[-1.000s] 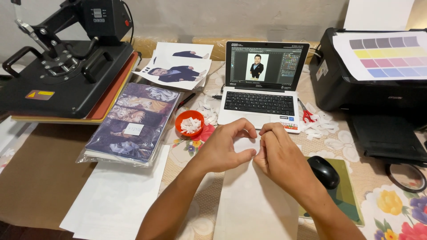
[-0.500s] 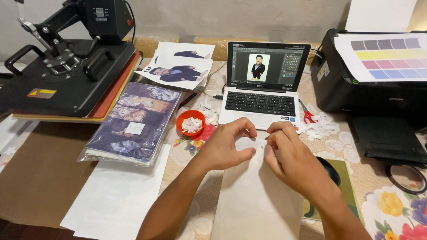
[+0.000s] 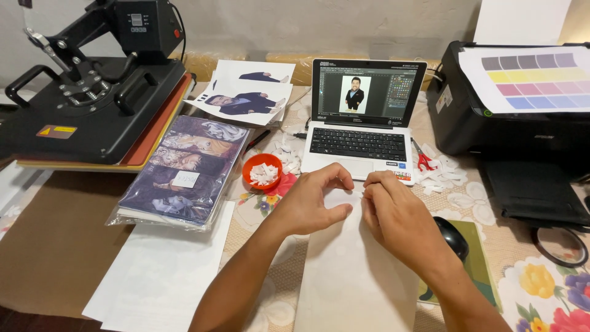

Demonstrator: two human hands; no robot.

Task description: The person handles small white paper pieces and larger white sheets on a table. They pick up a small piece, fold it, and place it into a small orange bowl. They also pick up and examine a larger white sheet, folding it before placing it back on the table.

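On floral tablecloth (image 3: 541, 289): left hand (image 3: 310, 206), right hand (image 3: 399, 215) pinch white sheet (image 3: 353, 276); laptop (image 3: 362, 117) behind.

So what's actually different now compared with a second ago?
Very little. The left hand and right hand sit slightly lower and nearer the person on the white sheet, fingertips still pinched together at its top edge; what they pinch is too small to tell. The laptop, orange bowl, mouse and heat press have not moved.

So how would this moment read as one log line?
left hand | right hand | fingers pinching top edge of white sheet | laptop behind
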